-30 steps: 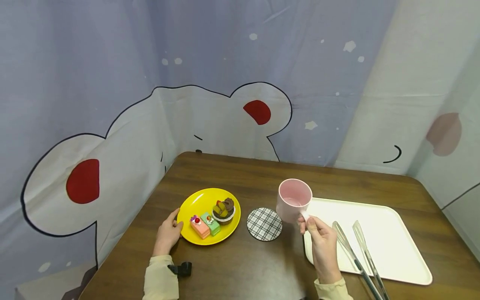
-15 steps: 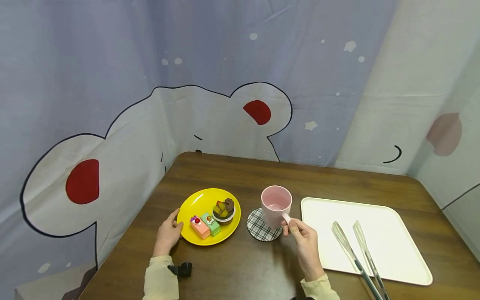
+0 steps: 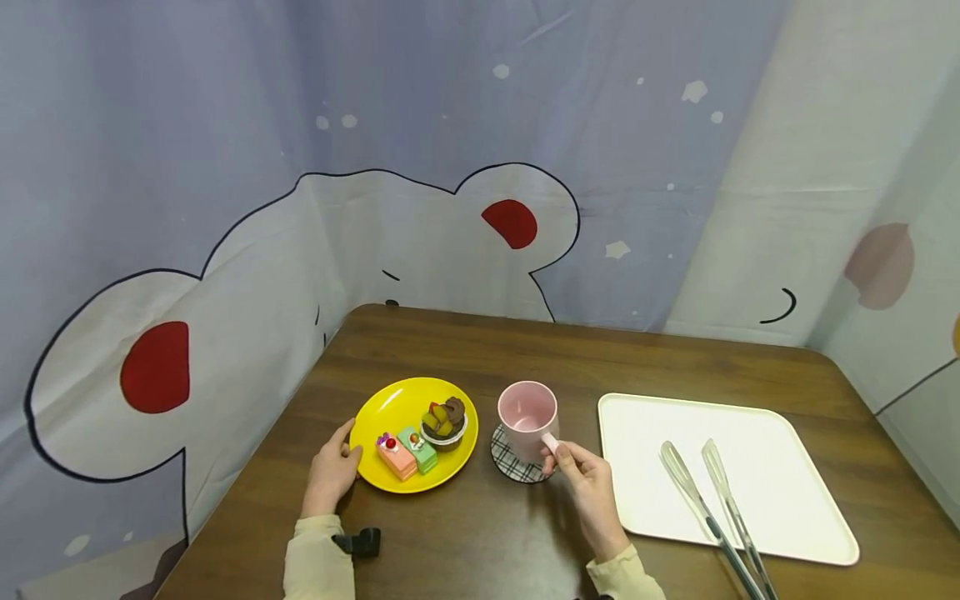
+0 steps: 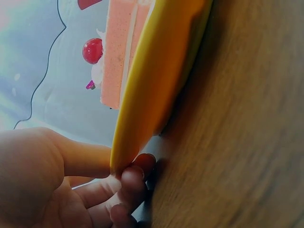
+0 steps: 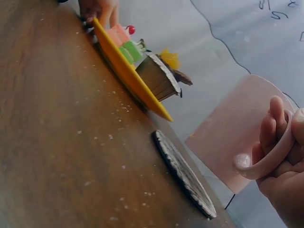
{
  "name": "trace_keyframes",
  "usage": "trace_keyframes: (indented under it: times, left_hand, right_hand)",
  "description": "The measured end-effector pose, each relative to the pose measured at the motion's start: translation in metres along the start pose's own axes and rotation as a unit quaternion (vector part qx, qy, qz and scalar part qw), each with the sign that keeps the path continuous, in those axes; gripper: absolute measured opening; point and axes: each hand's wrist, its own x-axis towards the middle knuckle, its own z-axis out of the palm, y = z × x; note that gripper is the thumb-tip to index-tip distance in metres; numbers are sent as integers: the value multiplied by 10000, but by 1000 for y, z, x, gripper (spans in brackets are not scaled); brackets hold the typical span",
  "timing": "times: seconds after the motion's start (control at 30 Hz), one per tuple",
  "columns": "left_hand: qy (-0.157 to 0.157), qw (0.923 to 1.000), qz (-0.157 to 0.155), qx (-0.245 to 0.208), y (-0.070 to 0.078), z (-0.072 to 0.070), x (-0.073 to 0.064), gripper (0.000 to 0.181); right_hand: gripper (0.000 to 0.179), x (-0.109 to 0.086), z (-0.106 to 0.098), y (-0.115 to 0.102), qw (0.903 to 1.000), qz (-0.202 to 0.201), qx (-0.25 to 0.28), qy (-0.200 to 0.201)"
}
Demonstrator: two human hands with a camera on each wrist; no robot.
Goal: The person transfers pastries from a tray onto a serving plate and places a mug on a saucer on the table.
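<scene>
My right hand (image 3: 588, 493) grips the handle of a pink mug (image 3: 521, 440), which is upright over a round checked coaster (image 3: 503, 457). In the right wrist view a narrow gap shows between the mug's base (image 5: 211, 164) and the coaster (image 5: 186, 175). On the left, my left hand (image 3: 328, 477) pinches the rim of a yellow plate (image 3: 384, 410), thumb above and fingers beneath, as the left wrist view shows. The plate carries a pink cake slice (image 3: 397, 459), a green cake slice (image 3: 422, 454) and a cupcake with fruit and chocolate topping (image 3: 444, 427).
Right of the mug lies a white tray (image 3: 780, 467). Metal tongs (image 3: 712, 518) lie across its front edge with their arms spread. A printed curtain (image 3: 420, 242) hangs behind the brown wooden table (image 3: 465, 550).
The mug has moved left and down in my right hand, from beside the tray to over the coaster. My left hand has stayed at the plate's rim. The head view has shifted slightly.
</scene>
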Motion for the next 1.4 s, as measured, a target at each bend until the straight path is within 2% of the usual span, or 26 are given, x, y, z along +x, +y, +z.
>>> trace_keyframes:
  times: [0.2, 0.77, 0.9, 1.1, 1.2, 1.4]
  left_hand:
    - [-6, 10000, -64, 2, 2, 0, 0, 54]
    - [31, 9999, 151, -32, 6, -2, -1, 54]
    - [45, 9998, 212, -36, 6, -2, -2, 55]
    - [-20, 9999, 128, -61, 3, 1, -2, 55]
    - [-34, 9999, 74, -111, 2, 1, -3, 55]
    - [2, 9999, 41, -146, 0, -1, -3, 55]
  right_hand:
    - [31, -1, 2, 1, 10000, -88, 32, 0]
    - [32, 2, -2, 5, 9996, 235, -105, 110]
    - [32, 2, -10, 7, 9993, 267, -238, -53]
    - [31, 2, -19, 10, 9976, 469, -354, -375]
    - [32, 2, -20, 12, 9965, 590, -417, -426]
    - [32, 3, -16, 14, 9962, 558, -491, -454]
